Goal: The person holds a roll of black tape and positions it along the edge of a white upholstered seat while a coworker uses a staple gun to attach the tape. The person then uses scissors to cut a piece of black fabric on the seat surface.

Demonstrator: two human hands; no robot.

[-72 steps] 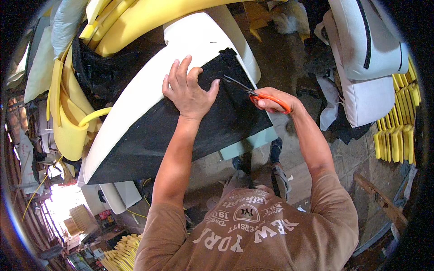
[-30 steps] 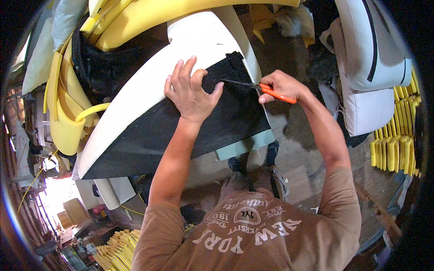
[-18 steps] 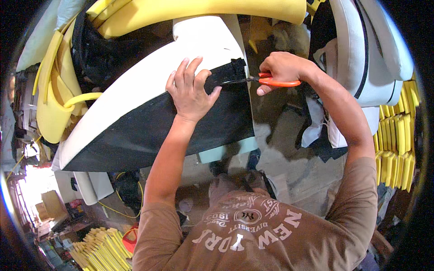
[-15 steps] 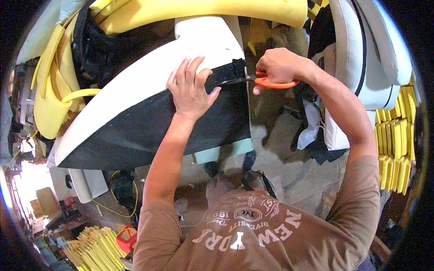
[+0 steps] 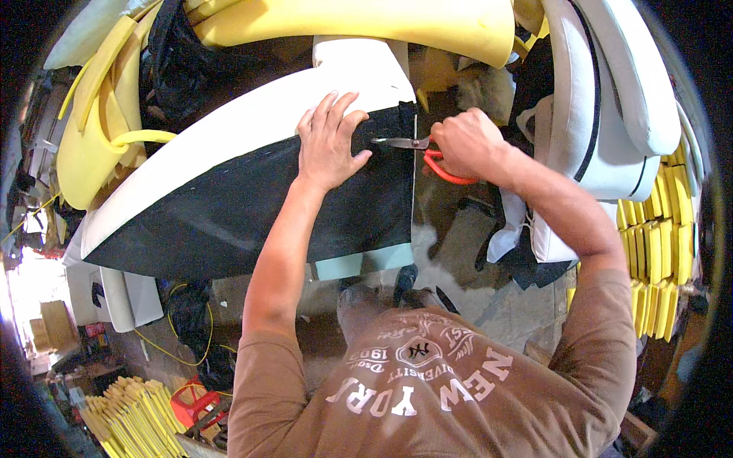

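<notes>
— What do the hands do?
— The left hand (image 5: pixel 330 145) lies flat, fingers spread, on the black cloth sheet (image 5: pixel 252 217) over the long white foam cushion (image 5: pixel 229 130). The right hand (image 5: pixel 467 143) is closed around orange-handled scissors (image 5: pixel 416 149), blades at the cloth's right edge.
— Any labels?
— None can be seen. Yellow foam strips (image 5: pixel 657 252) stand far right; bare floor (image 5: pixel 473 252) lies below the hands.

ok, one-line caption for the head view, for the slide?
Left hand pressing black fabric flat while right hand snips its edge with orange-handled scissors.
</notes>
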